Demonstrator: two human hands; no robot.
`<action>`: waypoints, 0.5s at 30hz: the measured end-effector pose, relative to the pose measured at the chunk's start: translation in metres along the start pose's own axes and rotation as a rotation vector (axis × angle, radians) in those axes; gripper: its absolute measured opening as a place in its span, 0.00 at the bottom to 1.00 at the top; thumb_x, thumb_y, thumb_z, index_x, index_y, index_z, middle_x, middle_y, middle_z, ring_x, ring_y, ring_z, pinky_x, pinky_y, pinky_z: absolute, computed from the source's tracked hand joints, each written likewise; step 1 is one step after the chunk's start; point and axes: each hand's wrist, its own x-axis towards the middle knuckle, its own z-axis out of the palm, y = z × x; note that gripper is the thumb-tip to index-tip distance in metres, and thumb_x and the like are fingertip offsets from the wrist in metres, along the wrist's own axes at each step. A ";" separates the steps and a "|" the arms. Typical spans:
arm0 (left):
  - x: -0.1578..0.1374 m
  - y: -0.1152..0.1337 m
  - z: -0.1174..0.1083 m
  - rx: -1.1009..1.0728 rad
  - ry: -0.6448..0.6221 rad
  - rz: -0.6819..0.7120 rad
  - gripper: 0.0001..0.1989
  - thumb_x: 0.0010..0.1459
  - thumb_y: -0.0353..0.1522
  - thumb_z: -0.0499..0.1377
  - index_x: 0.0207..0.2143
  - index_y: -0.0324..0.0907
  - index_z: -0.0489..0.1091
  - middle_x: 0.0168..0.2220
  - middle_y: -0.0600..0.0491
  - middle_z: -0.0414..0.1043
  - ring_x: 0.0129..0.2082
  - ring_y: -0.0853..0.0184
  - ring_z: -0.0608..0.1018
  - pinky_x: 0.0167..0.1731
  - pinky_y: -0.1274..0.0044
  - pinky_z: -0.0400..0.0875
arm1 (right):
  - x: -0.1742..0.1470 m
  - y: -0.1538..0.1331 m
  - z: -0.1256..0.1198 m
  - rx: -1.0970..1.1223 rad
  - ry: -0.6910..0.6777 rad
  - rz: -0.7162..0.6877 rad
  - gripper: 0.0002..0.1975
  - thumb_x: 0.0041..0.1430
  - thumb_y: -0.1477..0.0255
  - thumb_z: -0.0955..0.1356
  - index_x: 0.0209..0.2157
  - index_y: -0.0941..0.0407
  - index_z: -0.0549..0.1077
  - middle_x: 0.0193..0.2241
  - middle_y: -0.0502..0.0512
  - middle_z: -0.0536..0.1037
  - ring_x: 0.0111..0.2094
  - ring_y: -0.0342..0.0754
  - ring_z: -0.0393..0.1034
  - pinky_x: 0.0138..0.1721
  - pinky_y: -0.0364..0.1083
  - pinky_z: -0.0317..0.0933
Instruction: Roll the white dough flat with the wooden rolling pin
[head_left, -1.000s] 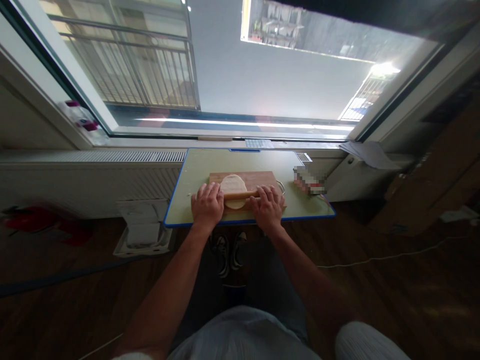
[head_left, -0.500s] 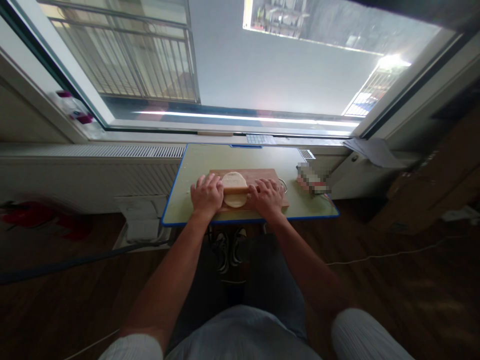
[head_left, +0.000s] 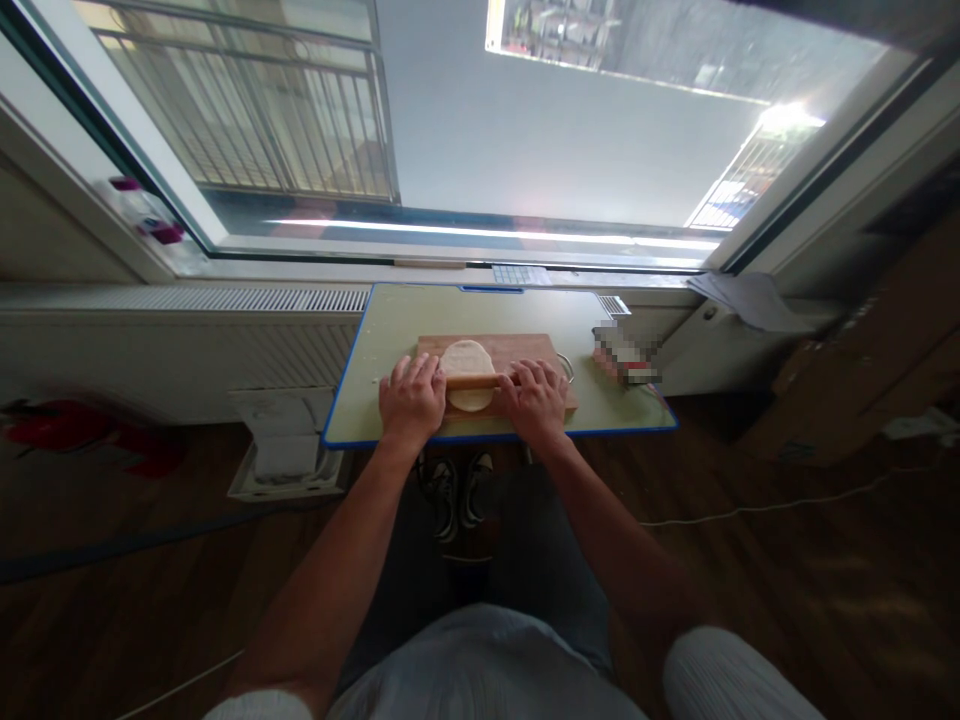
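Note:
A wooden rolling pin (head_left: 472,382) lies across a round, flat sheet of dough (head_left: 466,356), with dough showing on both sides of it. My left hand (head_left: 412,398) is closed over the pin's left end, and my right hand (head_left: 534,396) over its right end. The ends themselves are hidden under my fingers. Beneath the dough is a wooden cutting board (head_left: 517,348) with a metal ring handle (head_left: 565,368) at its right side.
The board rests on a small pale-green table (head_left: 397,312) with a blue rim. A blurred-out item (head_left: 627,354) lies at its right. Behind stand a radiator (head_left: 187,350) and a window; a bottle (head_left: 148,212) is on the left sill. Cardboard (head_left: 862,370) stands at right.
Both hands and the rolling pin stay almost in place on the dough, with the pin slightly lower relative to the board. The whole view has shifted a little.

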 end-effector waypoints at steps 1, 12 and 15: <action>-0.003 0.000 -0.001 -0.009 0.003 0.001 0.26 0.76 0.42 0.46 0.64 0.45 0.75 0.68 0.46 0.74 0.70 0.48 0.69 0.69 0.53 0.63 | -0.002 0.001 0.000 0.001 0.006 0.000 0.21 0.77 0.58 0.62 0.61 0.51 0.77 0.67 0.59 0.75 0.71 0.62 0.58 0.73 0.68 0.46; -0.027 0.002 -0.009 -0.071 0.030 0.038 0.26 0.75 0.42 0.46 0.64 0.44 0.75 0.69 0.46 0.73 0.72 0.48 0.68 0.71 0.53 0.61 | -0.031 0.005 0.000 -0.015 0.058 -0.044 0.24 0.77 0.58 0.62 0.67 0.52 0.72 0.70 0.61 0.70 0.74 0.62 0.54 0.73 0.67 0.45; -0.033 0.003 -0.011 -0.083 0.031 0.041 0.26 0.76 0.42 0.46 0.64 0.44 0.75 0.69 0.46 0.73 0.72 0.48 0.68 0.71 0.53 0.60 | -0.038 0.006 -0.001 -0.004 0.054 -0.043 0.25 0.77 0.57 0.62 0.68 0.52 0.70 0.71 0.61 0.69 0.75 0.63 0.52 0.74 0.68 0.44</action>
